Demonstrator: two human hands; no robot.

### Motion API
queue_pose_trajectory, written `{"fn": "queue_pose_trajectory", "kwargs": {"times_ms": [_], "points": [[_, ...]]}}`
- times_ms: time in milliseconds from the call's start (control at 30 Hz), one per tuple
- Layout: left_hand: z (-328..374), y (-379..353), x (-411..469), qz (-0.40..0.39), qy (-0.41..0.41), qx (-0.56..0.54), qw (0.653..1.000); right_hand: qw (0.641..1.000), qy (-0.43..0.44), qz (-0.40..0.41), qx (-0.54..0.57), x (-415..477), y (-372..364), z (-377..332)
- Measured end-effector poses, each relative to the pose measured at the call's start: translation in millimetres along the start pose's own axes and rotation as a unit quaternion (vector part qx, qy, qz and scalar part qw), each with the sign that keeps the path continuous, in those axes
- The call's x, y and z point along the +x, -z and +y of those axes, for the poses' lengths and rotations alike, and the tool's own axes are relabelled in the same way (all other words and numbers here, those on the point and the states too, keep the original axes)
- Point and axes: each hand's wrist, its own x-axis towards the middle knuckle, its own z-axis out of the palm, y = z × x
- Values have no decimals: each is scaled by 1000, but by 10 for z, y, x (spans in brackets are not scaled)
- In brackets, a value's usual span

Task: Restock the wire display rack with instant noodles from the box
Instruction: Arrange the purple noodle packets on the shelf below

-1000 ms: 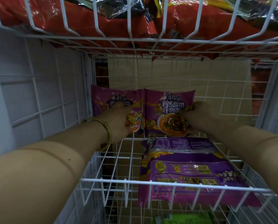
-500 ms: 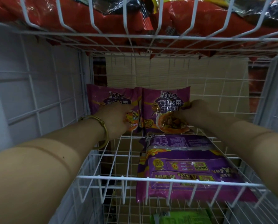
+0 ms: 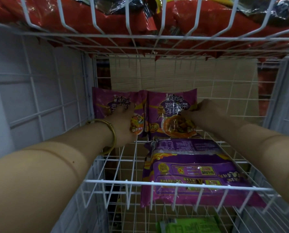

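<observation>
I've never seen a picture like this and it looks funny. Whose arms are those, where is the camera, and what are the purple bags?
The camera sits on a person's head, so you see their own two arms reaching into a white wire shelf. The left hand, with a gold bracelet, rests flat on one purple noodle packet standing at the back. The right hand pinches the edge of the purple packet standing next to it. Nearer to you, a bigger purple pack lies flat on the shelf. Red packets fill the basket above, and a green packet peeks out below.
</observation>
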Motion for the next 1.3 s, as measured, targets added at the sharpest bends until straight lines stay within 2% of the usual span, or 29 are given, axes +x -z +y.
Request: {"fn": "queue_pose_trajectory", "kwargs": {"times_ms": [67, 233, 333, 467, 633, 733, 900, 967, 1100, 1300], "points": [[8, 5, 7, 17, -4, 1, 1000, 1000, 4, -2, -3, -12, 8, -6], [9, 60, 3, 157, -41, -1, 987, 1000, -11, 13, -21, -37, 82, -53], [53, 80, -7, 195, -62, 5, 979, 998, -16, 9, -53, -50, 140, -76], [168, 111, -24, 207, -91, 8, 974, 994, 17, -2, -109, -89, 205, -99], [414, 226, -88, 186, -119, -8, 975, 990, 23, -24, -140, -141, 323, -141], [698, 291, -116, 165, -133, -21, 977, 976, 27, -73, -203, -260, 445, -159], [1404, 219, -50, 162, -176, -65, 969, 965, 4, -77, -252, -495, 860, 20], [1754, 150, -19, 154, -194, -85, 965, 974, -11, -55, -218, -629, 1109, 169], [2603, 9, -92, 136, -255, -148, 946, 983, -62, 72, -159, -1009, 1701, 534], [3757, -167, -653, 120, -362, -210, 900, 964, -117, 212, -110, -1874, 2489, 979]]}}
